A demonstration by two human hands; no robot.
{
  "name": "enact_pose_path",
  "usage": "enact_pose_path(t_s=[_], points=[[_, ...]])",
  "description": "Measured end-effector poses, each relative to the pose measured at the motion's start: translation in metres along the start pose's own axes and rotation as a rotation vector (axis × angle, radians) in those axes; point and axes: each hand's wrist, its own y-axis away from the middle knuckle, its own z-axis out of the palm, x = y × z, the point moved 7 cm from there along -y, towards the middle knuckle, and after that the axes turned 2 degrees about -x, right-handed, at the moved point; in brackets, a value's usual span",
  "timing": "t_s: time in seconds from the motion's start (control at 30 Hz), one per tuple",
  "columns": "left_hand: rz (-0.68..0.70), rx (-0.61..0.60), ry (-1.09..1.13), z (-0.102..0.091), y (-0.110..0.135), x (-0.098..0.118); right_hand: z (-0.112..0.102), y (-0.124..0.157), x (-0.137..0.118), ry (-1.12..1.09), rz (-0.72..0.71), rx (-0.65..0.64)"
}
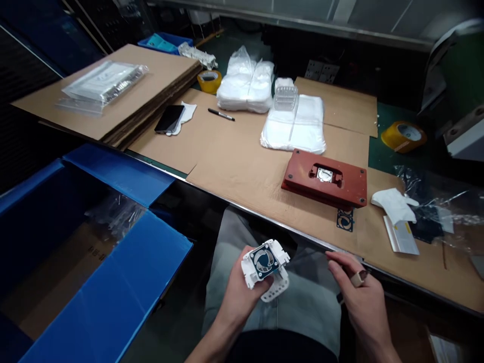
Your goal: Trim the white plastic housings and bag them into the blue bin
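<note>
My left hand [239, 292] is closed around a white plastic bracket with a small dark fan [265, 267] set in it, held above my lap. My right hand [359, 290] hovers to the right of it near the table edge, fingers loosely curled, with tape wrapped on one finger and nothing plainly held. On the table ahead lies a red fixture plate [348, 184] with a small metal part [324, 175] seated in its middle recess. Another small dark fan [345, 220] lies just in front of the plate.
A blue corrugated box [113, 282] stands open at my left. Cardboard sheets [234, 156] cover the bench, with stacks of clear bags [295, 126], a pen [221, 115], a phone [169, 119], yellow tape rolls [403, 136], white gloves [393, 204] and a bagged tray [104, 83].
</note>
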Motion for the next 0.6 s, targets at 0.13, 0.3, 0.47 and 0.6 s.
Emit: enact_pose_path(t_s=[0.13, 0.3, 0.47, 0.6], points=[[-0.111, 0.111, 0.626, 0.022, -0.006, 0.0, 0.029, 0.005, 0.031, -0.451, 0.297, -0.208], [-0.079, -0.084, 0.913, 0.077, -0.021, 0.034, 0.008, -0.022, -0.008, -0.718, 0.314, -0.024], [-0.01, -0.188, 0.701, 0.076, -0.037, 0.033, -0.098, -0.098, -0.12, -0.265, -0.101, 0.261], [-0.015, -0.14, 0.539, 0.035, -0.043, -0.004, -0.135, -0.145, -0.187, 0.357, -0.294, 0.292]])
